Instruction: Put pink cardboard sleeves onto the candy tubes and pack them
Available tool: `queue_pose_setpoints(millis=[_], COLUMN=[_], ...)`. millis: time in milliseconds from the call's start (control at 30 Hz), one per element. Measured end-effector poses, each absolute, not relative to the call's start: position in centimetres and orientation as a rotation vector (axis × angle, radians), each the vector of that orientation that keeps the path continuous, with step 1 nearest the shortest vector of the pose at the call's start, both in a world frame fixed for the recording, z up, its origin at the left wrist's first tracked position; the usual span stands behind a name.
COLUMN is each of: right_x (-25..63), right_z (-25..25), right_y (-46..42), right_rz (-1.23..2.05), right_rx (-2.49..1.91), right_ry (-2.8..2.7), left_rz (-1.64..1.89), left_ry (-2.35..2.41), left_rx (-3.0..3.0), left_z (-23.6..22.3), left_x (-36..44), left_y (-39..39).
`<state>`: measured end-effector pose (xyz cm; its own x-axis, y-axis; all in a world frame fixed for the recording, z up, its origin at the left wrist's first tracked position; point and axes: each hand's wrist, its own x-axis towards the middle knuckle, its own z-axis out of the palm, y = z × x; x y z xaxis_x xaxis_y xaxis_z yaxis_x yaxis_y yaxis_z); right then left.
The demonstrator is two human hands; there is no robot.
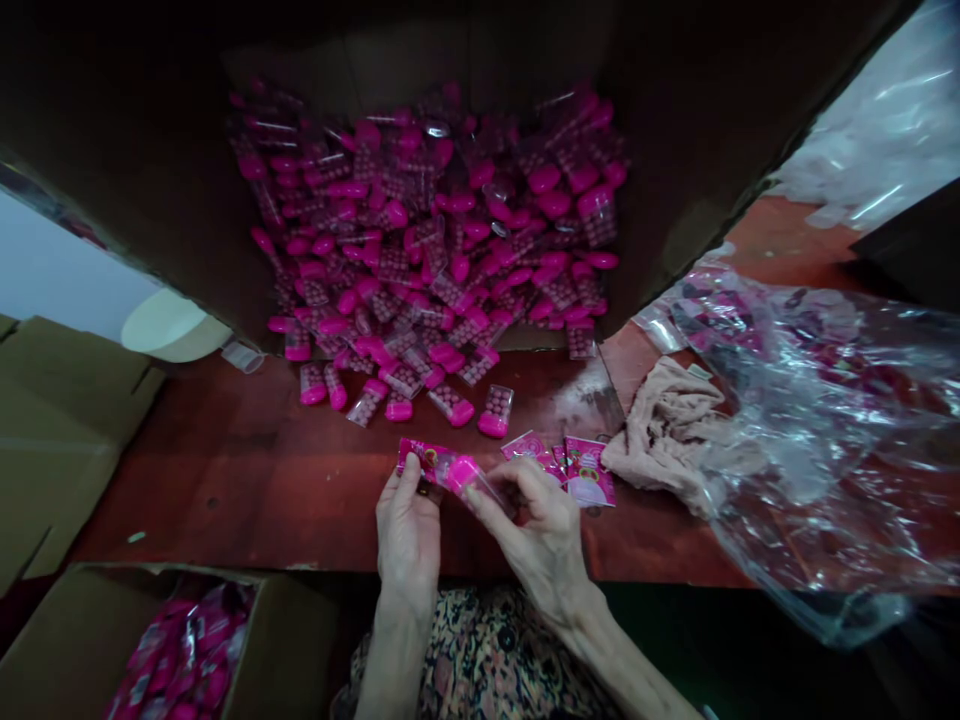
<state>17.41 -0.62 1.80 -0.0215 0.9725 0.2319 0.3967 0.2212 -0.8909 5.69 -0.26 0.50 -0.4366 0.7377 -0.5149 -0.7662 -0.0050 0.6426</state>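
Observation:
Between thumb and fingers, my left hand [409, 525] pinches a small printed pink packet [424, 456]. My right hand [544, 530] grips a clear plastic container with a pink cap [463, 473], its capped end against the packet's right end. Whether the cap is inside the packet's mouth I cannot tell. Just right of my right hand lie a few flat pink packets [590, 470]. Beyond my hands, several pink-capped containers with round pink pieces inside [496, 411] lie loose on the red table [300, 490].
A big cardboard box on its side [660, 200] spills a heap of pink-capped containers [420, 250]. At right are a beige cloth [664, 430] and a clear plastic bag [840, 450]. An open carton [292, 630] at lower left holds filled pink packets [184, 650].

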Motion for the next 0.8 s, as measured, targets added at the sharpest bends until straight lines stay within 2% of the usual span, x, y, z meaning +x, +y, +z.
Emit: queue_pose_setpoints(millis=[133, 200, 367, 500, 567, 633, 800], right_x=[17.32, 17.48, 17.82, 17.54, 17.41, 17.38, 17.35], right_z=[1.66, 1.53, 1.27, 1.38, 1.39, 1.29, 0.98], right_y=[-0.74, -0.72, -0.65, -0.68, -0.71, -0.77, -1.02], right_rz=[0.600, 0.608, 0.932, 1.317, 1.401, 1.334, 0.823], right_rx=[-1.260, -1.286, -1.406, -1.318, -1.299, -1.333, -1.318], right_ry=[-1.587, -1.553, -1.370, -1.079, -1.000, -1.078, -1.514], left_rz=[1.674, 1.661, 1.640, 1.607, 1.601, 1.605, 1.613], left_ry=[1.101, 1.098, 1.109, 1.124, 1.133, 1.144, 1.150], left_rx=[-0.009, 0.011, 0.058, 0.119, 0.137, 0.131, 0.176], left_z=[0.67, 0.85, 1.25, 1.36, 1.35, 1.31, 1.14], left_x=[6.03, 6.20, 6.38, 6.48, 6.57, 6.66, 6.65], left_y=[-0.33, -0.31, -0.23, -0.29, -0.35, -0.39, -0.36])
